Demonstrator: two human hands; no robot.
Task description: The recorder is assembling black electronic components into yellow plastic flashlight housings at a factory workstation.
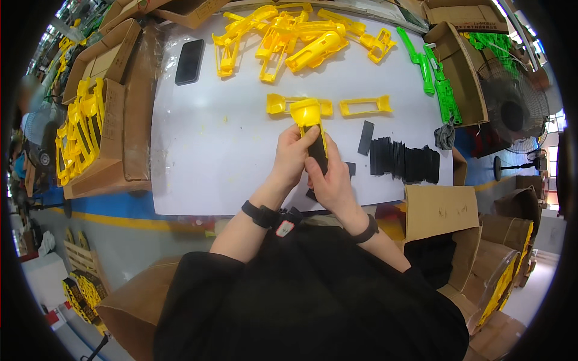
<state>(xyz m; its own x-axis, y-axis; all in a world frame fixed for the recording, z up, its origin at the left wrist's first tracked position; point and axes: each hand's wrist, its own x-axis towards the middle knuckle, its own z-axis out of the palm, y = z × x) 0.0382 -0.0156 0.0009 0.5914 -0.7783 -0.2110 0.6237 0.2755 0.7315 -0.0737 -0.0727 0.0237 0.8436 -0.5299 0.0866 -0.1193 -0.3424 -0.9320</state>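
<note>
My left hand (290,155) is closed around a yellow plastic part (305,111) with a cupped far end. A flat black strip (315,150) lies along the part's face, under my left thumb. The fingers of my right hand (332,183) grip the same part lower down, with the thumb on the black strip. Beyond my hands lie a yellow frame piece (278,104), partly hidden by the held part, and another yellow frame piece (365,106). To the right are a loose black strip (365,138) and a row of stacked black strips (404,160).
Yellow parts (289,39) are heaped at the table's far side, near a dark phone (189,62). Green parts (442,90) lie at the right edge. An open cardboard box (135,120) with yellow pieces stands left; another box (442,210) is at the near right. A fan (513,108) stands beyond.
</note>
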